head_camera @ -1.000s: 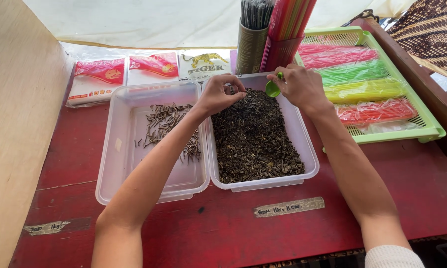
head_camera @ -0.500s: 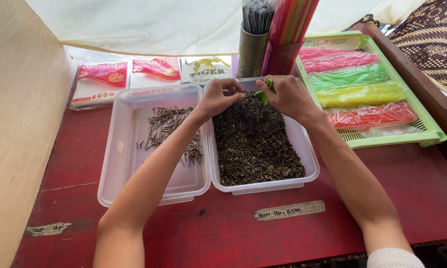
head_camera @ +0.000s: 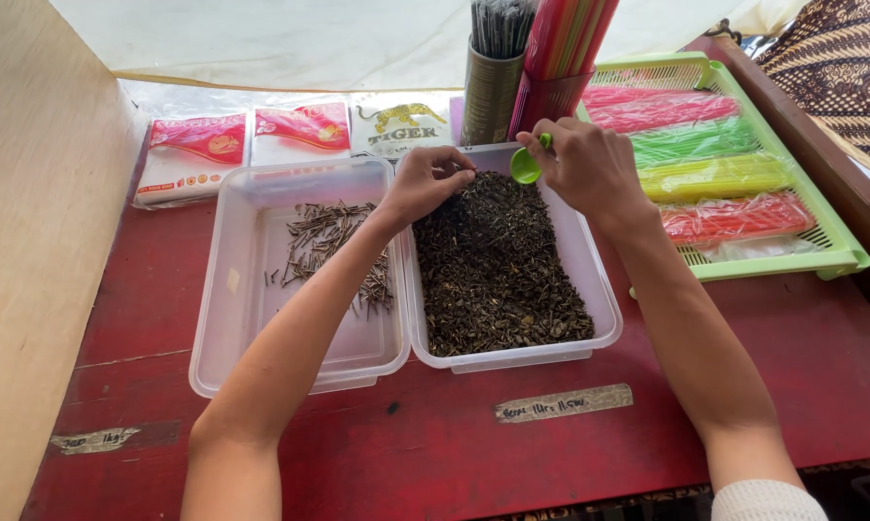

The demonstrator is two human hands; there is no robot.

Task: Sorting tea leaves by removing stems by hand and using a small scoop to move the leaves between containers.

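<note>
Right hand [head_camera: 594, 169] grips a small green scoop [head_camera: 525, 166], now lifted toward frame centre-top over the tray of dark dried leaves [head_camera: 497, 260]; left hand [head_camera: 425, 183] has curled, pinching leaves there

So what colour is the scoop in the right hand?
Bright green scoop, held by the right hand; head view.

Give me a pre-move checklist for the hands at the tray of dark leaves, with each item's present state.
1. Right hand grips green scoop: ok.
2. Scoop sits over the tray of dark leaves: ok.
3. Left hand touches the leaves at the tray's far end: ok.
4. Scoop filled: cannot tell.
5. Left tray with twigs lies beside it, touching: ok.
6. Green basket clear of the right arm: ok.
</note>
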